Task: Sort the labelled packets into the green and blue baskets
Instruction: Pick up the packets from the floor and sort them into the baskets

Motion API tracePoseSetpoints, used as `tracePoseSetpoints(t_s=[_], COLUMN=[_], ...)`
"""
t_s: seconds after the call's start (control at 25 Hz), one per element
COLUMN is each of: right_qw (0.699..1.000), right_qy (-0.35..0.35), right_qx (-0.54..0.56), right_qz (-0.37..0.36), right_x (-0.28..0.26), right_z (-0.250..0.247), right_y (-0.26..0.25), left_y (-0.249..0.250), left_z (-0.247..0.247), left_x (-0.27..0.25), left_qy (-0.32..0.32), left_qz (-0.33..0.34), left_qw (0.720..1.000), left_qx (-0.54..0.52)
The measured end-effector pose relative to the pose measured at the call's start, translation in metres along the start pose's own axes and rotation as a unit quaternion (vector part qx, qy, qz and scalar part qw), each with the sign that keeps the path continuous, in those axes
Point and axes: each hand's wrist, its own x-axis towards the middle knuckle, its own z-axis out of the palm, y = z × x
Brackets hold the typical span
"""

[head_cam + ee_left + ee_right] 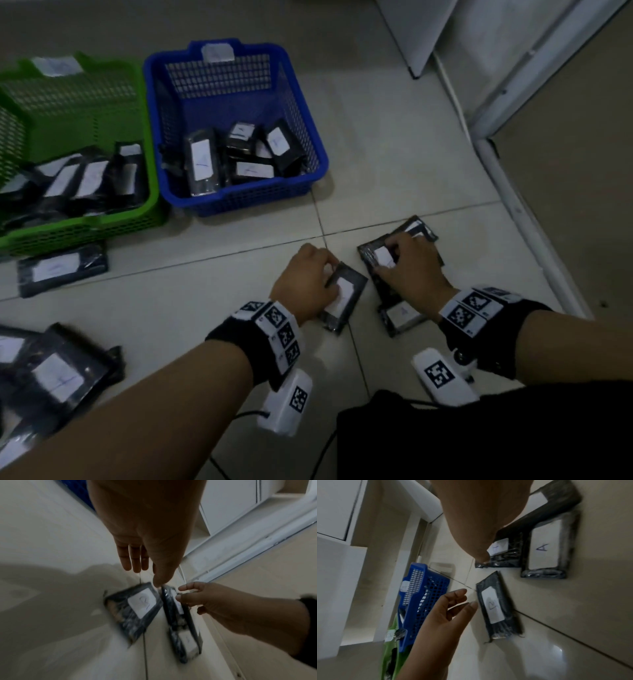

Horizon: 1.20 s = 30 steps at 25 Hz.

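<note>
Two hands reach packets on the floor, nearer than the blue basket (239, 202). Left hand (305, 281) touches the B packet (344, 298) with loose fingers, not gripping; right hand (411, 270) curls on another packet (371, 255). Green basket (85, 226) stands beside the blue.

head — we look steeply down from above at the tiled floor (239, 291) | left wrist — low, along our fingers, close to it | right wrist — low, facing across toward the blue basket (426, 595) | shared: the B-labelled packet (494, 608) shows in all three
</note>
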Motion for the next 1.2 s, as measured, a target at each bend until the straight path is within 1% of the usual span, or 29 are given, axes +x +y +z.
tracePoseSetpoints(t_s=[0.04,0.12,0.24,0.32,0.36,0.44,0.48,0.56,0.6,0.68,0.76,0.8,0.88,0.96,1.0,1.08,1.12,1.2], right_qw=[0.999,0.996,0.99,0.984,0.982,0.983,0.988,0.992,0.99,0.978,0.95,0.939,0.927,0.92,0.921,0.933,0.943,0.956], right_qy=[-0.015,-0.032,-0.036,-0.047,-0.054,-0.068,-0.076,-0.118,-0.133,-0.133,-0.124,-0.119,-0.115,-0.129,-0.141,-0.136,-0.121,-0.077], right_qx=[-0.029,-0.078,-0.126,-0.164,-0.176,-0.164,-0.125,-0.014,0.037,0.162,0.288,0.322,0.353,0.366,0.359,0.326,0.3,0.27], right_qz=[0.01,-0.006,-0.047,-0.05,-0.044,-0.046,-0.053,-0.038,-0.025,-0.006,-0.011,-0.024,-0.05,-0.059,-0.063,-0.074,-0.081,-0.083], right_x=[-0.006,-0.012,-0.004,0.004,0.007,0.009,0.01,0.014,0.018,0.028,0.038,0.045,0.059,0.073,0.079,0.09,0.095,0.103], right_z=[0.002,0.005,0.013,0.016,0.016,0.015,0.013,0.004,-0.001,-0.009,-0.014,-0.013,-0.01,-0.002,0.004,0.017,0.023,0.024], right_y=[0.007,0.018,0.03,0.03,0.026,0.014,0.006,-0.015,-0.029,-0.06,-0.095,-0.114,-0.147,-0.178,-0.193,-0.213,-0.224,-0.233], left_y=[0.0,-0.001,-0.002,-0.001,0.0,-0.001,-0.004,-0.012,-0.016,-0.022,-0.03,-0.035,-0.047,-0.059,-0.069,-0.09,-0.103,-0.119], left_z=[0.009,0.02,0.025,0.024,0.023,0.016,0.009,-0.009,-0.021,-0.046,-0.071,-0.084,-0.11,-0.136,-0.149,-0.175,-0.19,-0.208], left_x=[-0.004,-0.01,-0.009,-0.004,-0.002,0.001,0.003,0.006,0.007,0.008,0.01,0.011,0.012,0.011,0.011,0.011,0.009,0.007], left_qy=[-0.022,-0.044,-0.061,-0.088,-0.098,-0.095,-0.082,-0.042,-0.013,0.058,0.124,0.152,0.204,0.268,0.303,0.366,0.387,0.405], left_qz=[-0.005,-0.013,-0.059,-0.087,-0.094,-0.097,-0.102,-0.115,-0.117,-0.122,-0.128,-0.129,-0.119,-0.112,-0.115,-0.142,-0.161,-0.193], left_qw=[1.0,0.999,0.996,0.991,0.99,0.991,0.991,0.99,0.989,0.981,0.953,0.936,0.912,0.893,0.882,0.862,0.856,0.853], left_qx=[0.016,0.021,-0.041,-0.055,-0.041,-0.017,-0.03,-0.073,-0.087,-0.137,-0.243,-0.289,-0.336,-0.344,-0.343,-0.321,-0.301,-0.267])
